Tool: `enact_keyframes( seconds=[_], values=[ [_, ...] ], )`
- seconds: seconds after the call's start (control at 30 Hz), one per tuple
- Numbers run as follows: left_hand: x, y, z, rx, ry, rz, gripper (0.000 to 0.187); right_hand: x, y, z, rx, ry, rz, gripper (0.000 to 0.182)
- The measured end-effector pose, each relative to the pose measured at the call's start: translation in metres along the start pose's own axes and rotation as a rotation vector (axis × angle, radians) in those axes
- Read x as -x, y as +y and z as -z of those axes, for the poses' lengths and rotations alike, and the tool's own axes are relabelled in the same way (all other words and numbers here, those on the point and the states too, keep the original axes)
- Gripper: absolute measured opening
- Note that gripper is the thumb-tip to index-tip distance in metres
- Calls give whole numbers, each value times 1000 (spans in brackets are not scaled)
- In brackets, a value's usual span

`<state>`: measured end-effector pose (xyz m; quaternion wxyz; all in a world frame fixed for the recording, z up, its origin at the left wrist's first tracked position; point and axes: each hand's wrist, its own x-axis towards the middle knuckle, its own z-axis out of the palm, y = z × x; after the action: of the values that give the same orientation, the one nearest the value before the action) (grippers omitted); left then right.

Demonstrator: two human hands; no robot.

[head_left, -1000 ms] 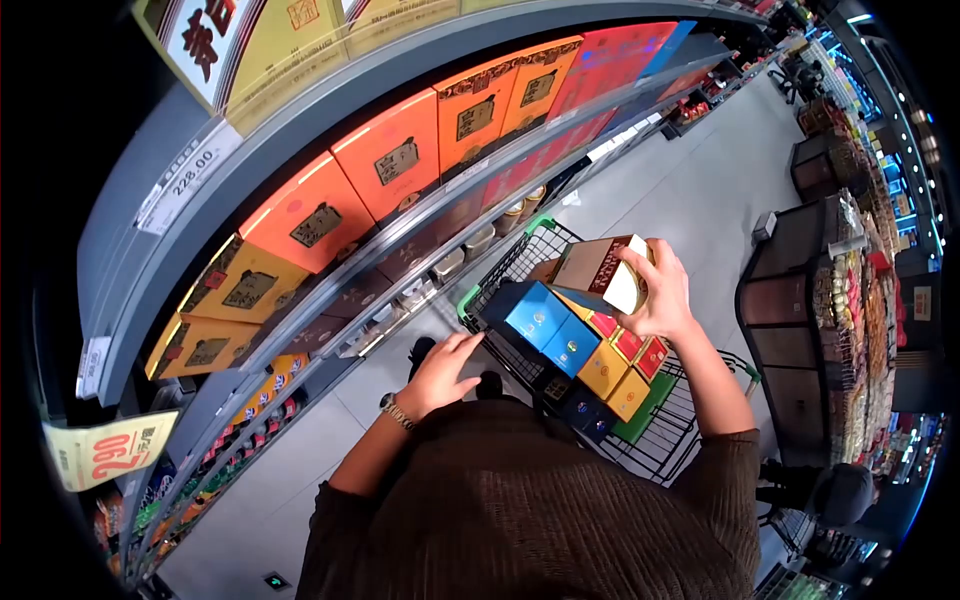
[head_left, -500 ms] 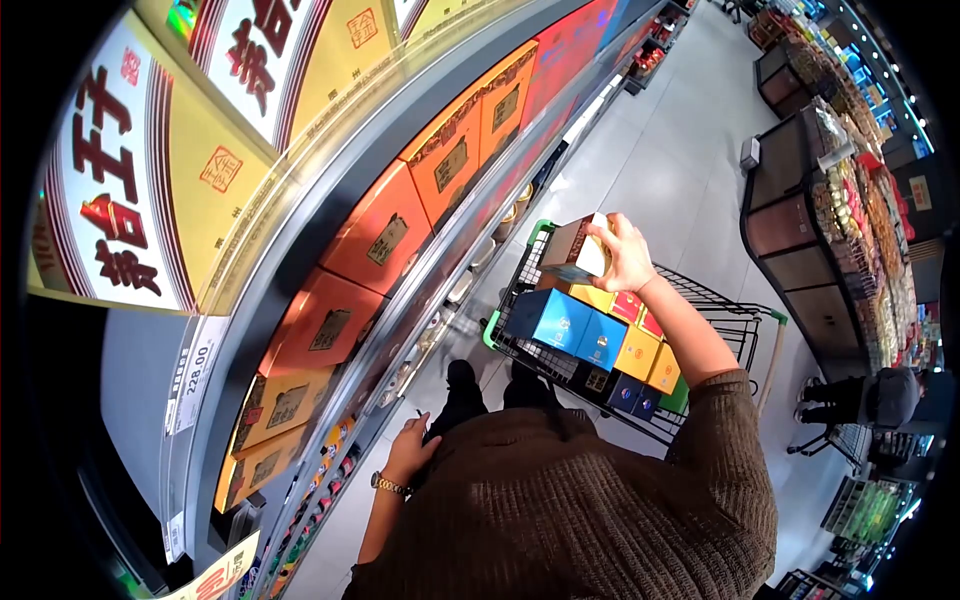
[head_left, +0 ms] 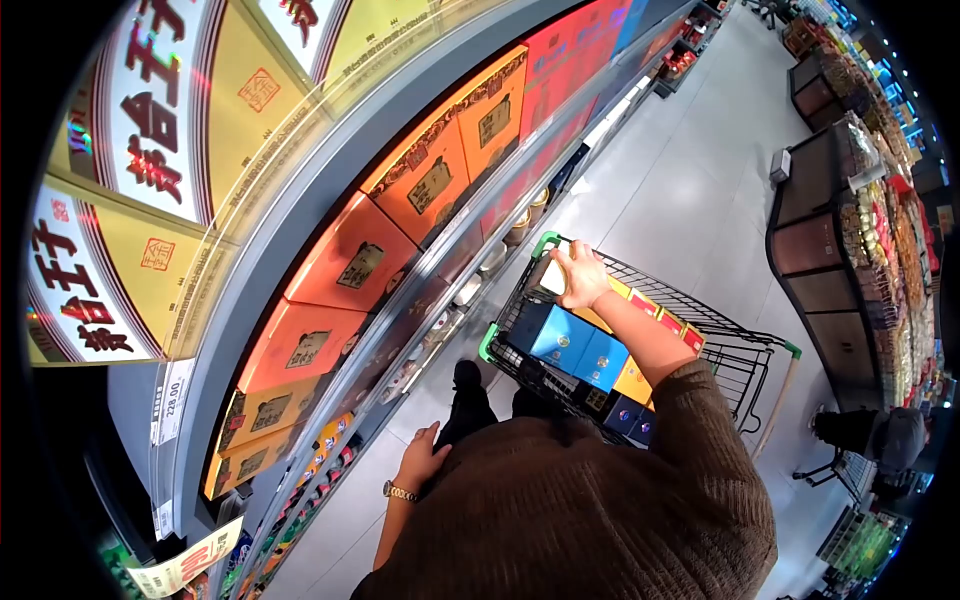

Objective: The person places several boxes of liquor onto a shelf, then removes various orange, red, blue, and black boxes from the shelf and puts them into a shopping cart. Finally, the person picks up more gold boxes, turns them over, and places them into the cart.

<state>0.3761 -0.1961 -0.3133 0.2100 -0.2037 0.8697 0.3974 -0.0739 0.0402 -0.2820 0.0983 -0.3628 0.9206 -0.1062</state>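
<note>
My right hand (head_left: 580, 276) reaches into the front end of a shopping cart (head_left: 770, 345). Its fingers are round the top of a small box (head_left: 550, 279) with a pale end; most of the box is hidden behind the hand and low in the cart. Beside it in the cart lie blue boxes (head_left: 578, 346), yellow boxes (head_left: 632, 382) and dark blue boxes (head_left: 628, 417). Red-and-yellow boxes (head_left: 668, 318) line the far side. My left hand (head_left: 424, 458), with a watch on the wrist, hangs by my leg near the shelf, fingers loosely apart and nothing visible in them.
Along the left runs a curved store shelf (head_left: 300, 180) with orange boxes (head_left: 375, 255) and large yellow cartons (head_left: 250, 90). A price sign (head_left: 190, 560) juts out low. Across the tiled aisle (head_left: 680, 170) stand display counters (head_left: 815, 260); a person (head_left: 870, 435) is at the right.
My right hand has moved left and down with the box, from above the cart's boxes into its front corner. The view has shifted slightly. My left hand stays low beside my leg.
</note>
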Motion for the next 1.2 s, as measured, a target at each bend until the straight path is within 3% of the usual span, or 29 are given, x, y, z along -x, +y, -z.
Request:
enact_keyframes(
  seconds=[0.2,0.43,0.63,0.83,0.87,0.9,0.93,1.2],
  values=[
    [15,-1,-10,17,45,73,64,-36,-7,-33,52,-105,-60,85],
    [18,-3,-19,72,73,104,62,-28,-1,-21,74,-120,-101,86],
    [12,-4,-6,26,57,77,60,27,-6,59,-8,201,-157,83],
    [-11,-5,7,9,31,-7,60,136,8,124,-326,455,-564,85],
    [-14,-4,8,8,14,-15,60,161,34,108,-511,500,-576,85],
    [-19,-3,11,6,-1,-22,59,182,29,112,-970,507,-646,79],
    [-23,-2,14,3,-15,-30,59,203,22,117,-1141,544,-642,76],
    [-60,1,35,-138,-120,-164,59,337,-32,67,-1240,631,-1089,74]
  ],
)
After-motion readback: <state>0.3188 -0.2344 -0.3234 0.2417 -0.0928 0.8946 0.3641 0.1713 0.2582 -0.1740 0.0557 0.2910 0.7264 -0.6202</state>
